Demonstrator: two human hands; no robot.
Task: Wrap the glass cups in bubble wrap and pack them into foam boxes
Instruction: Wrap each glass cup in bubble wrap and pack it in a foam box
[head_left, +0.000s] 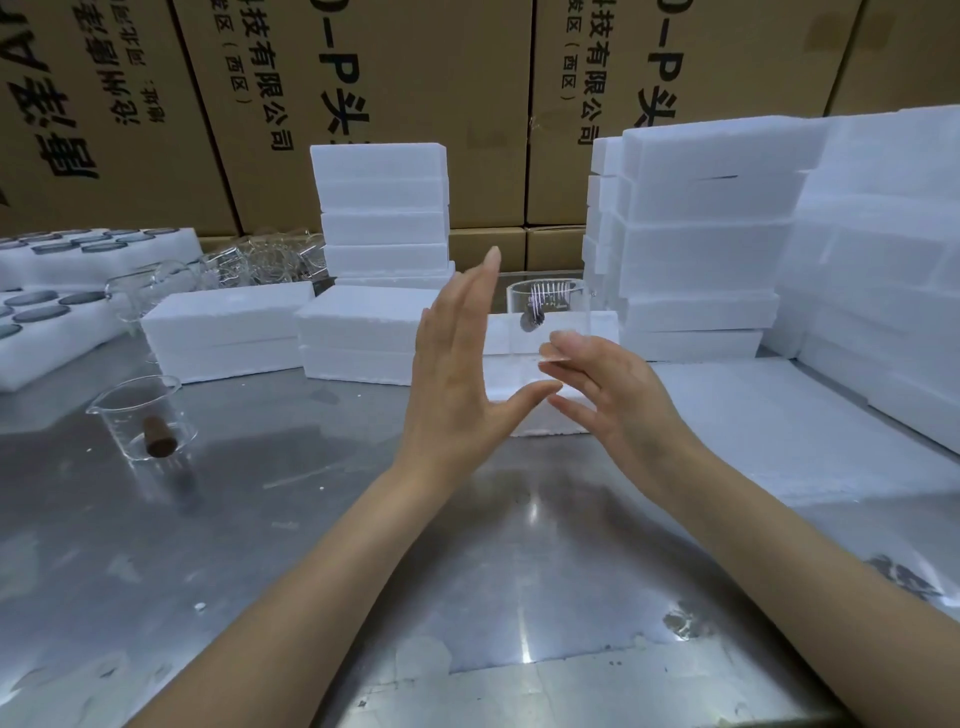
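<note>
Both hands, left hand and right hand, hover with fingers straight, grasping nothing, just before the glass cup. That cup stands unwrapped on a foam box; I judge wrapping and packing remain.

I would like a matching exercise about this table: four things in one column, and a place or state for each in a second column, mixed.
Things:
1. glass beaker
2. brown stopper
3. cardboard cartons
4. left hand

Places or states:
A. lying inside a spouted glass cup on the metal table
B. behind the stacks of white foam boxes
C. fingers straight, pointing up
D. raised between the two hands, the right hand touching its base

Pairs: 1-D, 2-A, 3-B, 4-C
</note>
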